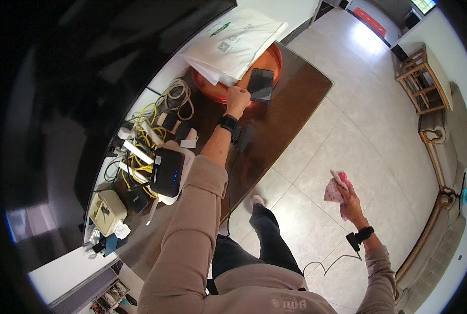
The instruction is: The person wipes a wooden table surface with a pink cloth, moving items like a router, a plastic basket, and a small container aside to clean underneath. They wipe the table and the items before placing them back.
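Note:
My left hand [238,100] reaches over the dark wooden tabletop [284,106], its fingers curled on the near rim of a round red-orange tray [269,62]. A black smartphone [261,84] lies across the tray's right side, just beside that hand. On the tray's far left part rests a white plastic bag [237,43] bearing print. Out to the right, above the tiled floor, my right hand [350,204] grips a crumpled pink-and-white spotted cloth [334,191]. Each wrist wears a black strap with a small device.
Left of my arm are a black router [167,172], tangled yellow cables [141,157], a coiled grey cable [182,96] and a beige tissue box [107,212]. A large black glossy screen [80,98] stands behind them. A sofa [433,251] and wooden side table [424,84] line the right wall.

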The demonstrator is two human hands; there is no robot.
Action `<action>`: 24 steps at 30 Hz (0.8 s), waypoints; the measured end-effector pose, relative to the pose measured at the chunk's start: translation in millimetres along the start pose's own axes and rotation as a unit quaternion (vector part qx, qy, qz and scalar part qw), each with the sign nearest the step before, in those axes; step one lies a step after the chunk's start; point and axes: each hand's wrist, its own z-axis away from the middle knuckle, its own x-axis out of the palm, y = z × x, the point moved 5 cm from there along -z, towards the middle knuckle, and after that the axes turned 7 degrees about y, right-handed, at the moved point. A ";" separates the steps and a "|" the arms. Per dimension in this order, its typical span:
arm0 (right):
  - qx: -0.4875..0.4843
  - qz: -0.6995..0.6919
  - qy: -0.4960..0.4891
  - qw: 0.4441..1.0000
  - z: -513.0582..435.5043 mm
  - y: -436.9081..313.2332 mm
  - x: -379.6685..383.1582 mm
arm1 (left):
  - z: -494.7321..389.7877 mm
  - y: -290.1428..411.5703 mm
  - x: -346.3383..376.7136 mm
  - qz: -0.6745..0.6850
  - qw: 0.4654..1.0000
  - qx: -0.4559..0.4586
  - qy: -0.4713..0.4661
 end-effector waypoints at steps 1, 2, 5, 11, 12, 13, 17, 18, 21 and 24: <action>-0.010 -0.026 0.015 1.000 6.9 1.0 -2.3 | -0.2 -0.1 3.7 0.023 0.999 -0.048 0.011; -0.008 -0.034 0.022 0.999 12.5 3.4 -2.8 | 0.4 1.6 7.8 0.057 0.995 -0.071 0.029; -0.016 -0.036 0.043 0.998 22.5 8.2 -5.5 | 19.1 1.4 18.3 0.102 0.984 -0.136 0.046; 0.037 -0.042 0.046 0.997 23.7 24.2 -2.0 | 59.4 26.5 9.5 0.137 0.986 -0.085 -0.036; 0.033 -0.035 0.048 0.998 21.9 25.0 -1.4 | 60.1 34.4 4.5 0.179 0.980 -0.075 -0.041; 0.036 -0.018 0.037 0.998 19.4 25.9 0.3 | 54.0 44.3 -3.0 0.188 0.980 -0.053 -0.045; 0.015 -0.051 0.029 0.998 4.6 16.3 2.7 | 6.1 74.6 -35.1 0.129 0.988 0.046 0.072; 0.003 -0.057 0.036 0.998 0.6 10.7 2.0 | -11.0 75.5 -40.5 0.108 0.989 0.024 0.100; -0.022 -0.047 0.033 0.998 -8.0 -6.9 0.2 | -47.6 76.8 -53.7 0.020 0.970 0.013 0.240; -0.054 -0.052 0.031 0.997 -10.1 -21.5 -2.9 | -55.7 67.4 -57.1 -0.038 0.956 -0.020 0.291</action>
